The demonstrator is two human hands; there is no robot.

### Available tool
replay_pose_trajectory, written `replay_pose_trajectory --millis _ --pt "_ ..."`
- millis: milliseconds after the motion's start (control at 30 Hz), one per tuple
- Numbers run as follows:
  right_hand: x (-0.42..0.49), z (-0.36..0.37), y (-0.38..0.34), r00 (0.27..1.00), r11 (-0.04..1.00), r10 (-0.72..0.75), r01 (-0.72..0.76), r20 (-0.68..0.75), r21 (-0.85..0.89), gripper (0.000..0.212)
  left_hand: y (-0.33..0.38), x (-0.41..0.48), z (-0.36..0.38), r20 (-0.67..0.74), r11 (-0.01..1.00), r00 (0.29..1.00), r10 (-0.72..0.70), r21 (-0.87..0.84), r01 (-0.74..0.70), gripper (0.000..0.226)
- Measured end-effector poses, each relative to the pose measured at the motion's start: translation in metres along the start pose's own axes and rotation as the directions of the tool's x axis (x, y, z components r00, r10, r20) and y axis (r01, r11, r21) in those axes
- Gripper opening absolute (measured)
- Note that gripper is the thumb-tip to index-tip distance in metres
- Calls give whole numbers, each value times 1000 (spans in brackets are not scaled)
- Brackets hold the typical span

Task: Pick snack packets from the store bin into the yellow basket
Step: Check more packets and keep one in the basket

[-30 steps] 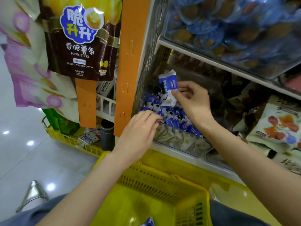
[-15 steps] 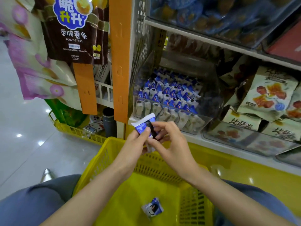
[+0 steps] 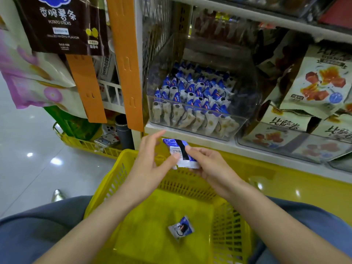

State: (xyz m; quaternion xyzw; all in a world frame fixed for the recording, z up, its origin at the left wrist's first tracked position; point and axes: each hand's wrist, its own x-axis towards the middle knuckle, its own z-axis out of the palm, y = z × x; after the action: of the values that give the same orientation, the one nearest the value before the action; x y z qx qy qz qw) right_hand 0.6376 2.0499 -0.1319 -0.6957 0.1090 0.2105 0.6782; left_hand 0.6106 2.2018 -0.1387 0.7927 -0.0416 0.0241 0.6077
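The blue-and-white foil snack packet (image 3: 180, 228) nearest me lies alone on the floor of the yellow plastic basket (image 3: 230, 231), which rests on my lap between my two forearms. Above the basket's far rim I hold a second blue-and-white snack packet (image 3: 180, 153), its barcoded back toward me. My right hand (image 3: 208, 165) has it in a pinching grip, thumb on top and the other fingers under the packet. My left hand (image 3: 150, 161) is mostly spread: its thumb tip touches the lower left edge of the packet while its fingers fan out upward, clear of the wrapper.

Just beyond my hands runs the white shelf edge (image 3: 190, 137), and on it stands the clear plastic store bin (image 3: 236, 126), packed with upright rows of the same small blue-and-white packets (image 3: 192, 96). To the right of the bin sit cream bags printed with red fruit (image 3: 320, 82). To the left an orange hanging strip (image 3: 125, 61) runs down the shelf post, with a brown potato-stick bag (image 3: 61, 25) hanging further left. Another yellow basket (image 3: 85, 143) sits on the glossy floor (image 3: 24, 149) below that.
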Motion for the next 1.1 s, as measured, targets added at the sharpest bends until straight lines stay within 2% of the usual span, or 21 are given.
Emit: replay_pose_trajectory --millis 67,133,233,333,400,433,500,567,633,700,767,833,900,1000,1067,1100 --pt "-1 -4 -1 996 995 84 -86 42 58 31 -1 -3 -2 122 985 985 121 111 -135 50" --pt "-3 -8 -2 985 983 144 -153 91 103 33 -3 -4 -1 176 956 968 178 204 -213 38" --pt "-8 -10 -1 969 980 186 -195 161 45 35 -8 -5 -3 166 914 956 243 291 -283 30" --pt "-13 -9 4 966 984 175 -170 192 -44 43 -13 -6 -4 130 897 954 270 325 -299 28" --pt "-18 -7 10 987 977 68 -36 148 -210 47 -16 -6 -4 81 898 957 280 330 -291 24" --pt "-21 -7 14 992 934 -48 86 117 -346 49 -17 -7 -3 62 901 958 278 328 -283 23" --pt "-25 -10 21 931 724 -333 355 150 -592 52 -20 -8 0 56 910 962 266 315 -270 26" --pt "-26 -15 29 838 515 -492 497 234 -698 39 -21 -11 7 70 927 967 245 276 -255 26" --pt "-24 -17 34 792 462 -556 548 254 -697 18 -24 -13 12 74 947 976 205 238 -217 25" --pt "-23 -18 36 778 484 -590 557 219 -675 11 -25 -12 16 50 984 995 89 150 -96 28" --pt "-22 -21 37 782 542 -602 548 160 -637 11 -23 -11 19 26 995 997 -72 -68 74 30" --pt "-22 -24 38 806 610 -581 524 115 -595 11 -21 -12 24 64 955 982 -178 -229 188 31" --pt "-22 -27 41 826 650 -557 497 85 -576 11 -22 -14 27 134 911 962 -238 -313 269 31" --pt "-22 -31 51 841 673 -538 470 59 -571 12 -25 -16 32 239 876 932 -272 -340 343 22" --pt "-23 -35 57 838 693 -544 472 35 -546 13 -27 -19 36 281 907 923 -262 -254 334 13" --pt "-23 -38 60 839 717 -543 471 11 -515 16 -30 -20 39 298 922 918 -261 -207 329 17"
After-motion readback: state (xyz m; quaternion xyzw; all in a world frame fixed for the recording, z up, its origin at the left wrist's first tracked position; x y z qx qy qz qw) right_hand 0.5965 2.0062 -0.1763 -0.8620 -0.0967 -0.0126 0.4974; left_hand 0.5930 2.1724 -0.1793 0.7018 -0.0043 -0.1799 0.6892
